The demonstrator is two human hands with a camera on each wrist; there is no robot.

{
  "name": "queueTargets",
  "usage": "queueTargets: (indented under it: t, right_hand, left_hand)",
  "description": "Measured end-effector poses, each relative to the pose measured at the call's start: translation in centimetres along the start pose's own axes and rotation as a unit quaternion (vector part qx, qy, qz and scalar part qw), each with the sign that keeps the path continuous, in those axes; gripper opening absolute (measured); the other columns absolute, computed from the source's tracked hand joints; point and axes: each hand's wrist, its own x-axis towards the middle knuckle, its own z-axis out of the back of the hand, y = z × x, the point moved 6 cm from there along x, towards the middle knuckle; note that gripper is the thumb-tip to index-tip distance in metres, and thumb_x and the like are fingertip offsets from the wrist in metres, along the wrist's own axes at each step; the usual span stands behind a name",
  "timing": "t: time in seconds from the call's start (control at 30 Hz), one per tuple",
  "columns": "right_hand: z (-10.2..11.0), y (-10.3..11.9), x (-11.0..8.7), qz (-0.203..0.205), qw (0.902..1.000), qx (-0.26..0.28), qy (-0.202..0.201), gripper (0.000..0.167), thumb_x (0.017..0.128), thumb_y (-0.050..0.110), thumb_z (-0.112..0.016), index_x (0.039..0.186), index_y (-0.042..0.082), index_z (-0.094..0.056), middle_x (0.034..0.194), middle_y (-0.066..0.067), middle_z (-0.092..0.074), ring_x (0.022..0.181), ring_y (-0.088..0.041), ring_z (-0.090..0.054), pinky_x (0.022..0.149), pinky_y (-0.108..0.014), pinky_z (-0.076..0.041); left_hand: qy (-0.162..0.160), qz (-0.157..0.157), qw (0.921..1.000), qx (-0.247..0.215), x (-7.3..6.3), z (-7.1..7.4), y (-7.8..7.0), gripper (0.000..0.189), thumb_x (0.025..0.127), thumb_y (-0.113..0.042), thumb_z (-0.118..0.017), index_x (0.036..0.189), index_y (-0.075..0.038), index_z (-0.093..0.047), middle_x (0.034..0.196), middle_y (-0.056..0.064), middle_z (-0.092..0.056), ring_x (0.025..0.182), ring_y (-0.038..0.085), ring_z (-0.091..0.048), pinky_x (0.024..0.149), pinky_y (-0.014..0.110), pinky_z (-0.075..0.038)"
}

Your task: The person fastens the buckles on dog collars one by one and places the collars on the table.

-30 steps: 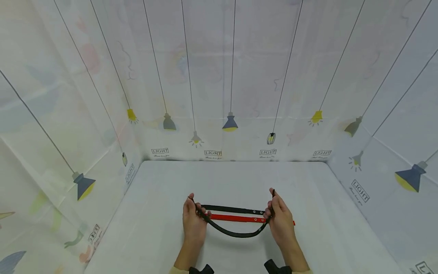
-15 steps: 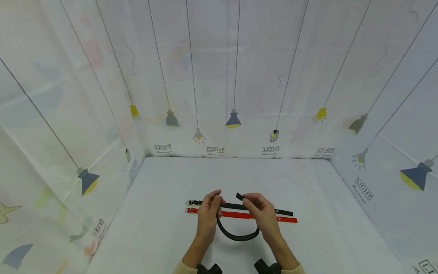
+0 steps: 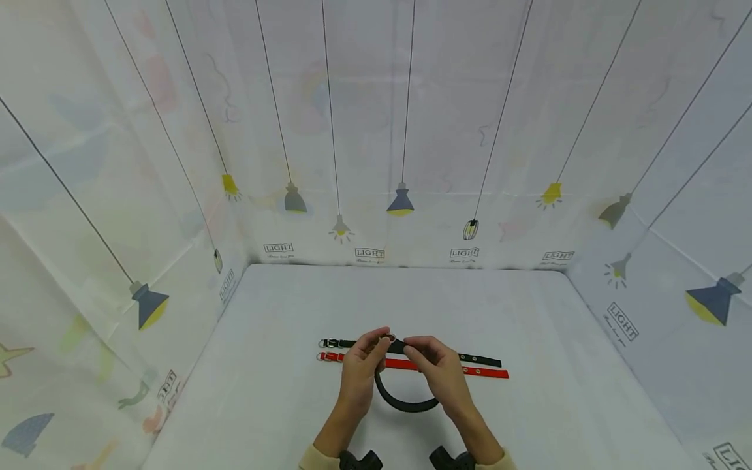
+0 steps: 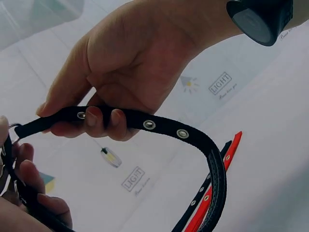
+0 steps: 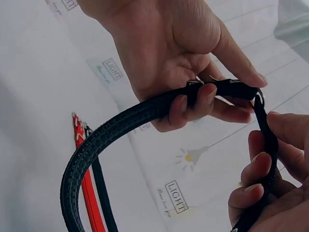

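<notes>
A black collar (image 3: 405,406) with metal eyelets hangs in a loop between my two hands, above the white table. My left hand (image 3: 360,375) grips its buckle end; in the right wrist view the buckle (image 5: 194,83) shows above that hand's curled fingers. Thumb and fingers of my right hand (image 3: 448,378) pinch the eyelet end, whose tip meets the metal ring (image 5: 261,99) at the buckle end. In the left wrist view, several eyelets (image 4: 149,124) show along the strap beside the right fingers. The hands are close together, their fingertips nearly meeting at the ring.
Behind the hands, a second black collar (image 3: 480,360) and a red collar (image 3: 484,372) lie side by side across the white table (image 3: 282,405). Both are partly hidden by the hands. A printed cloth wall (image 3: 364,130) with lamp drawings surrounds the table's back and sides.
My hands have come together from wide apart, drawing the black collar into a closed loop. Its eyelet tip has moved left to the ring. The two collars on the table have stayed put.
</notes>
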Motion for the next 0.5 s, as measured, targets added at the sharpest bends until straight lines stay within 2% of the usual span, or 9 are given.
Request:
queueTargets:
  t: [0.13,0.33,0.5]
  right_hand:
    - [-0.2,0.0,-0.1,0.008,1.0,0.001,-0.006,0.024,0.094,0.034,-0.07,0.112,0.018,-0.073,0.101,-0.005,-0.072,0.087,-0.035,-0.06,0.07,-0.024,-0.049]
    - [-0.6,0.0,-0.2,0.024,0.9996,0.014,0.001,0.024,0.095,0.031,-0.07,0.115,0.018,-0.071,0.099,-0.006,-0.071,0.077,-0.018,-0.06,0.067,-0.024,-0.049]
    - [-0.8,-0.1,-0.3,0.033,0.9992,0.017,0.012,0.025,0.095,0.031,-0.07,0.117,0.02,-0.069,0.1,-0.006,-0.07,0.075,-0.014,-0.059,0.064,-0.023,-0.049]
  left_hand:
    - [0.024,0.005,0.9994,0.024,-0.1,-0.3,0.2,0.04,0.096,-0.034,-0.068,0.127,-0.009,-0.065,0.088,-0.002,-0.056,0.076,0.011,-0.05,0.073,0.024,-0.047]
    - [0.06,-0.002,0.9951,0.078,-0.2,-0.6,0.9,0.031,0.097,-0.033,-0.066,0.124,-0.016,-0.067,0.1,-0.001,-0.062,0.079,0.012,-0.053,0.075,0.024,-0.049]
    - [0.066,-0.001,0.9912,0.115,-0.4,-0.6,1.3,0.029,0.098,-0.035,-0.065,0.12,-0.017,-0.068,0.098,0.001,-0.061,0.077,0.012,-0.055,0.072,0.024,-0.047]
